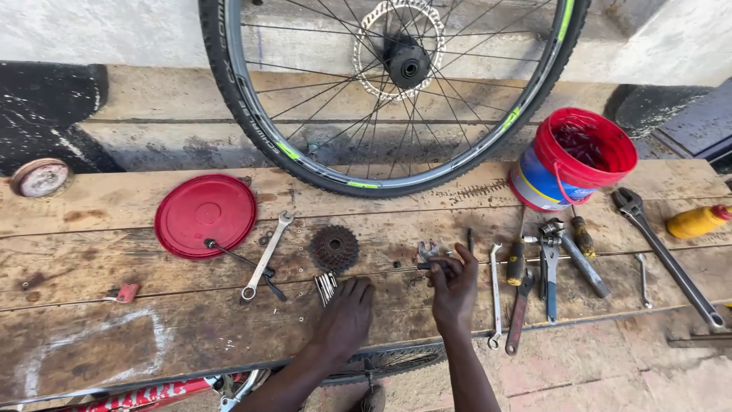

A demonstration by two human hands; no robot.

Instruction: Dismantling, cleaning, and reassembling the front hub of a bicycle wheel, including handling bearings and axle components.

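My left hand (347, 313) lies flat on the wooden plank (137, 336), fingers toward a small bundle of thin metal pieces (325, 286). Just beyond it sits a rusty bicycle sprocket cluster (334, 247). My right hand (455, 286) is raised a little and pinches a small dark rod-like part (424, 265) next to a small metal tool head (427, 251). A bicycle wheel (396, 164) with a disc rotor leans upright against the wall behind the plank.
A red lid (204, 214), a combination wrench (265, 255) and a skewer lie left. Right of my hands lie wrenches, pliers (521, 305), screwdrivers, an adjustable wrench (665, 255), a red bucket (573, 160) and a yellow bottle (698, 221). A tyre and red frame lie below.
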